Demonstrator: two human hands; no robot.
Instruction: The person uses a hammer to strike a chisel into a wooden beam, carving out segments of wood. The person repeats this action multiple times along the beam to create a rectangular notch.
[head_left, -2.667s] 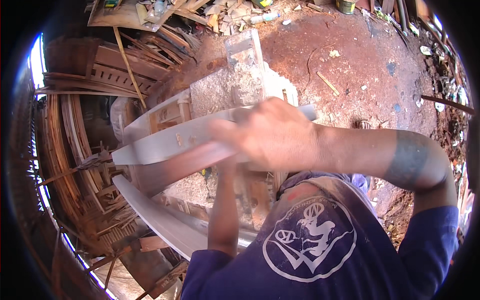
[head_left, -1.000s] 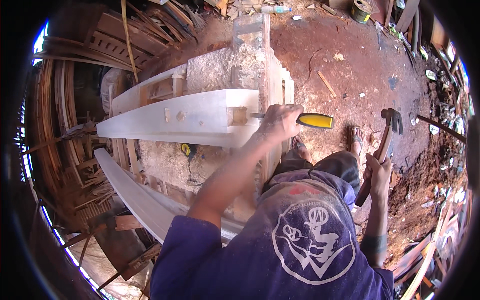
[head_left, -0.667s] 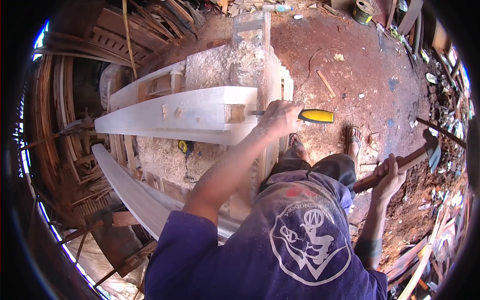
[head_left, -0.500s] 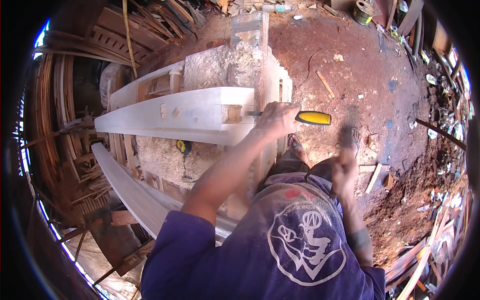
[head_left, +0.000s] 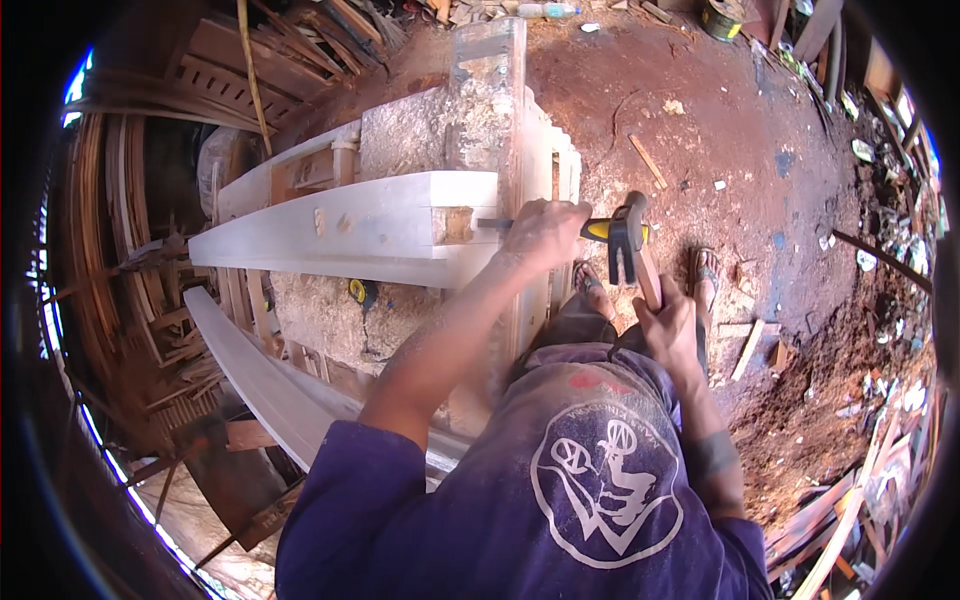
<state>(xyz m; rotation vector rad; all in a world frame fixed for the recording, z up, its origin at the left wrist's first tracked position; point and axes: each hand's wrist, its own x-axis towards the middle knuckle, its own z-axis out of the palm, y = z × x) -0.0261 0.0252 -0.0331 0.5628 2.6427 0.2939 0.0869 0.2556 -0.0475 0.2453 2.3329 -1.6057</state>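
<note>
My left hand [head_left: 543,238] is closed around a chisel [head_left: 597,230] with a yellow and black handle. The chisel lies about level, its blade pointing left at a rough notch [head_left: 456,226] cut in the end of a pale timber beam [head_left: 370,222]; how far the tip enters is hard to see. In my right hand [head_left: 676,330] is a claw hammer [head_left: 627,238], gripped by its wooden handle. Its dark head is at the butt of the chisel and covers part of it; whether they touch, I cannot tell.
The beam rests across a dusty workbench [head_left: 405,130]. A yellow tape measure [head_left: 358,291] sits on the bench, near a second long board [head_left: 250,375]. Wood scraps [head_left: 745,355] lie on the dirt floor, a tin [head_left: 722,18] at the far right. Timber stacks [head_left: 95,220] line the left.
My right hand has risen, bringing the hammer, blurred before, into clear view at the chisel's butt. My left hand still holds the chisel at the notch; the view has shifted slightly.
</note>
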